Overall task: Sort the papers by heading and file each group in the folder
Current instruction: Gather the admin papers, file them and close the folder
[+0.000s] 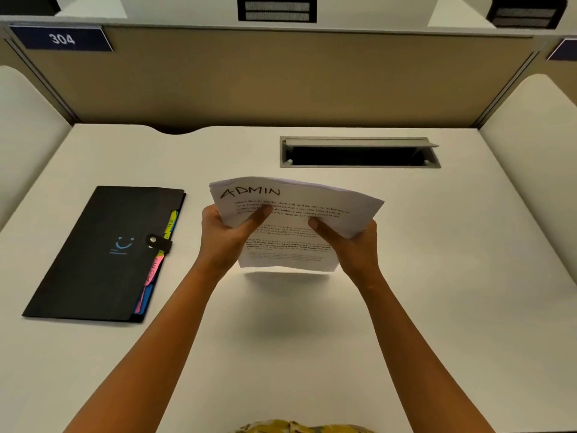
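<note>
Fingers of the left hand (229, 235) and the right hand (349, 242) pinch the papers (296, 220) above the bench (406, 276), thumbs on top. Next, I think, fan them slowly — read each heading. Top sheet says "ADMIN"; the closed folder (103, 254) at left has an "ADMIN" tab; a sign (61, 39) reads 304.

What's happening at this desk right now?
A person holds a stack of white printed papers above a white desk, the left hand and right hand each gripping a side. The top sheet is headed ADMIN in handwriting. To the left lies a black expanding folder with coloured tabs, snapped closed and flat on the desk. Nothing looks filed yet.
</note>
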Motion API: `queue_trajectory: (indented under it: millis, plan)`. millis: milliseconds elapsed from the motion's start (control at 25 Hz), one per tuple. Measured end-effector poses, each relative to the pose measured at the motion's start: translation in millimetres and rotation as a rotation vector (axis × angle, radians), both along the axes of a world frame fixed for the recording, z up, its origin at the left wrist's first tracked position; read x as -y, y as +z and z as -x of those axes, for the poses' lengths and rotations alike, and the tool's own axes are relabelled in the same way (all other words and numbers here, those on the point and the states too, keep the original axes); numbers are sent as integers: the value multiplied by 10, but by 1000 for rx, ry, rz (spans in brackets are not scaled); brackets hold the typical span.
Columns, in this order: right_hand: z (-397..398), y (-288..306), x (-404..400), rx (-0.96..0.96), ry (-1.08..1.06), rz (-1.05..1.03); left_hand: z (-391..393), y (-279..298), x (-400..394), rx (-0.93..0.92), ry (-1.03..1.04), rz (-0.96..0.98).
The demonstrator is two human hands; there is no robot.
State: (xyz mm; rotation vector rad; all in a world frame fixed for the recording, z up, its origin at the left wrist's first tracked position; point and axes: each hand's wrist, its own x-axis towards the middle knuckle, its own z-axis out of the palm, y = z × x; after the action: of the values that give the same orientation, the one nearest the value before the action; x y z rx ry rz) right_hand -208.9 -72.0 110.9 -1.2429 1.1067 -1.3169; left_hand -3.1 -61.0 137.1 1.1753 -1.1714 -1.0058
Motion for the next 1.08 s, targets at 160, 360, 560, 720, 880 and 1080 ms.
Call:
queue_trajectory:
  millis: [160, 360, 560, 720, 880, 1080]
  plan:
    - [-64, -115, -61, 9, 7, -19, 67, -174, -67, -42, 49, -97]
    - [-18, -115, -25, 17, 20, 0, 28, -165, -61, -33, -35, -92]
    - [3, -208, -73, -7, 52, -67, -6, -286, -113, -22, -87, -183]
    - [50, -250, -88, -44, 83, -70, -48, -300, -159, -26, -137, -187]
    - [45, -261, -94, -24, 87, -59, -51, -321, -183, -10, -145, -182]
    - [19, -358, -92, -18, 103, -99, -88, -456, -189, -16, -142, -210]
